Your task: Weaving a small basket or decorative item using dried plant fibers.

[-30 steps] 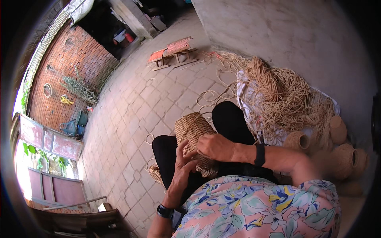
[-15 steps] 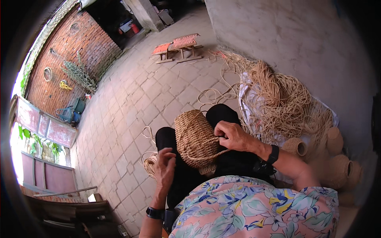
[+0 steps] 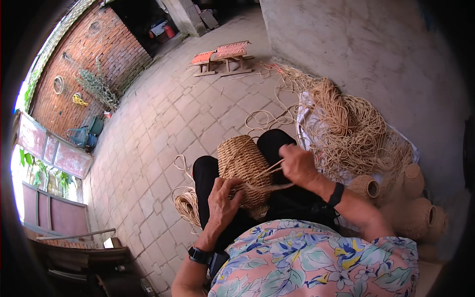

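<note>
Left hand (image 3: 223,204), fingers half-curled, meets the lower side of a woven basket (image 3: 241,157) between black-clad knees (image 3: 205,173), its grip on any strand unclear; the right hand (image 3: 299,167), closed, holds cord (image 3: 273,170) drawn from the basket, near heaped rope (image 3: 358,131).

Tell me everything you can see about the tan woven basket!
The rounded tan woven basket looks made of plant-fibre cord in close rows, its sides bulging. It lies tilted between black-clothed knees. The bare left grip appears to touch its lower left side; loose tan strands run from it to the bare right grip, which is apart from it. Its inside is hidden.
</note>
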Demonstrator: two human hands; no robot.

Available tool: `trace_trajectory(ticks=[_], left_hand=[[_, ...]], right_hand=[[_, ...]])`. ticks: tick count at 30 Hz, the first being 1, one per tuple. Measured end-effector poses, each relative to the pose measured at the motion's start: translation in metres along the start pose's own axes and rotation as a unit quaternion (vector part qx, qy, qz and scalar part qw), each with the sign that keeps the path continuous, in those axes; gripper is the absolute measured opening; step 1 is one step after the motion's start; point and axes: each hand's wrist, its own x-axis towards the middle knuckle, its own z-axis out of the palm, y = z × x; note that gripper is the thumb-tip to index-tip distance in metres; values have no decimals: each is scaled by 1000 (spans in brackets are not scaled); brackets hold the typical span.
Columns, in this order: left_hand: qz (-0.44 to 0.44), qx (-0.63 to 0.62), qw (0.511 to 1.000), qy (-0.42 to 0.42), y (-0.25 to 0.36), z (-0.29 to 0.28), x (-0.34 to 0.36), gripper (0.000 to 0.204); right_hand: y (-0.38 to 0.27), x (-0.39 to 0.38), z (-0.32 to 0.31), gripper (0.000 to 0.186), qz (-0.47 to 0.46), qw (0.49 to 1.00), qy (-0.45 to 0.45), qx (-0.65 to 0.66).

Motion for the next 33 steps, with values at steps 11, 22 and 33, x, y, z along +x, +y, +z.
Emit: trace_trajectory(ticks=[11,22,33], left_hand=[[-208,-118,966,100,-42,-38,-40,25],[-123,-209,970,18,17,-5,2,11],[-46,-112,993,0,24,3,4,13]], right_hand=[[331,-161,-116,40,557,815,85,133],[-11,0,-41,23,-160,981,7,114],[-37,1,-10,14,41,965,-118,232]])
